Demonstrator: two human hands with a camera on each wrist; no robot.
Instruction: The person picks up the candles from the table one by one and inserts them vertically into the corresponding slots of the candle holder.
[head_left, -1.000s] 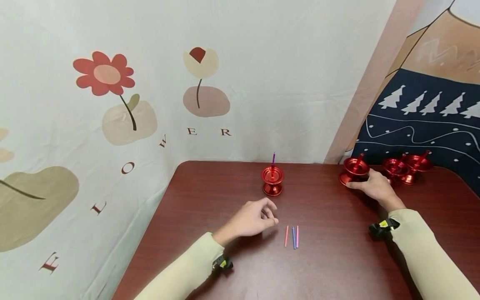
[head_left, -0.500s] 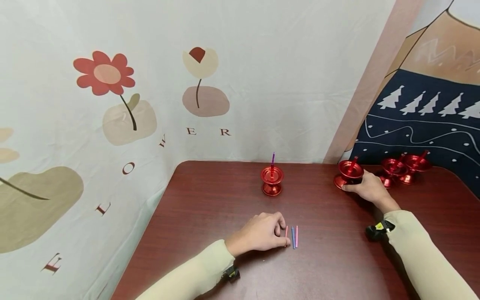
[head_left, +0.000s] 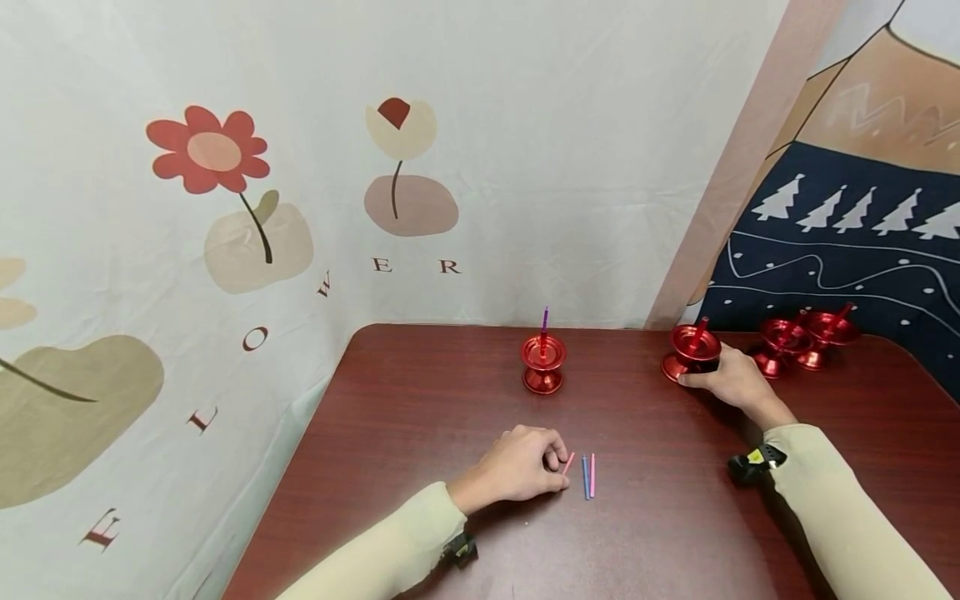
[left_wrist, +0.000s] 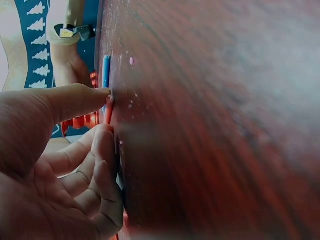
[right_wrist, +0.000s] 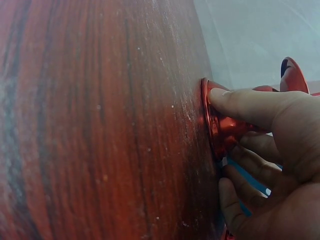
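Observation:
My left hand (head_left: 513, 467) pinches a thin coral-pink candle (head_left: 569, 462) between thumb and fingers; it lies at a slant just over the tabletop. Close up in the left wrist view, the same candle (left_wrist: 108, 111) shows in the gap between thumb tip and forefinger. Just right of it lie a blue candle (head_left: 587, 477) and a pink candle (head_left: 592, 476). My right hand (head_left: 741, 385) grips a shiny red candle holder (head_left: 693, 344) by its foot, the thumb on the foot's rim (right_wrist: 204, 100). This holder stands on the table with a bare red tube rising from its dish.
Another red holder (head_left: 543, 364) with a purple candle (head_left: 546, 319) upright in it stands at the back middle of the brown table (head_left: 420, 375). Two more red holders (head_left: 785, 336) stand close together behind my right hand. A printed cloth (head_left: 555, 167) hangs along the back edge.
My left hand has come down and right to the coral-pink candle, pinched it and tilted it off its place. My right hand has slid its red candle holder a little left and nearer.

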